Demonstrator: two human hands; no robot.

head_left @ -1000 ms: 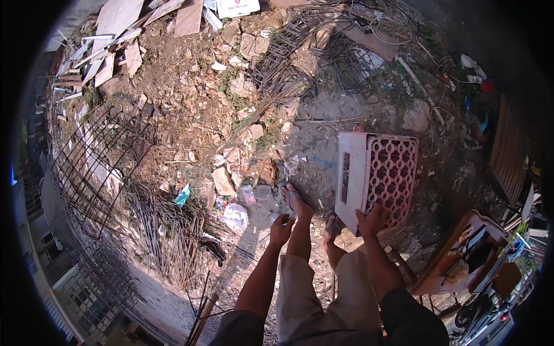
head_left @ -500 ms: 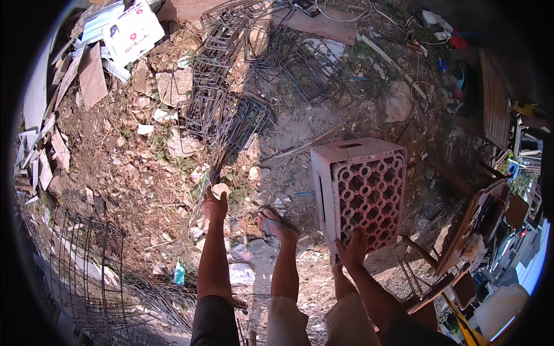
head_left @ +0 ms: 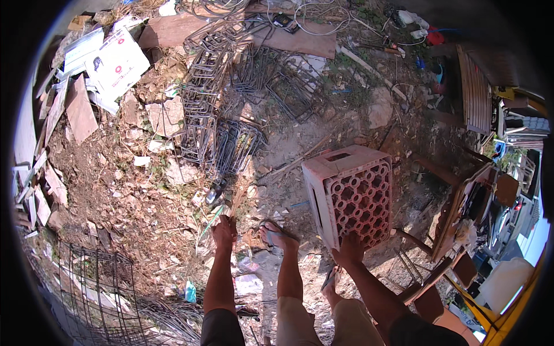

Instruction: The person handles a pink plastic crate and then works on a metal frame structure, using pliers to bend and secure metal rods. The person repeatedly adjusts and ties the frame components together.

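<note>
My left hand [head_left: 224, 232] is closed round the lower end of a bundle of thin brown wires [head_left: 237, 203], which fans out upward over the littered ground. Just beyond it lies a pile of bent steel rebar stirrups [head_left: 238, 147]. My right hand [head_left: 350, 249] grips the near lower edge of a faded red plastic crate [head_left: 362, 199]. This crate stands tilted, its lattice of rings facing my right side; the fingers are partly hidden against it. Between my two arms, my sandalled foot [head_left: 279, 236] rests on the dirt.
A rebar cage [head_left: 95, 285] lies at the lower left. Boards [head_left: 81, 109] and a white printed carton sheet [head_left: 117, 62] are heaped at the upper left. On the right stands a wooden chair [head_left: 456, 213]. A thin stick [head_left: 300, 157] and stones lie across the ground.
My left hand has drawn back toward me with the bundle, whose top now leans right rather than reaching to the stirrups. My right hand stays on the crate; the view has shifted slightly.
</note>
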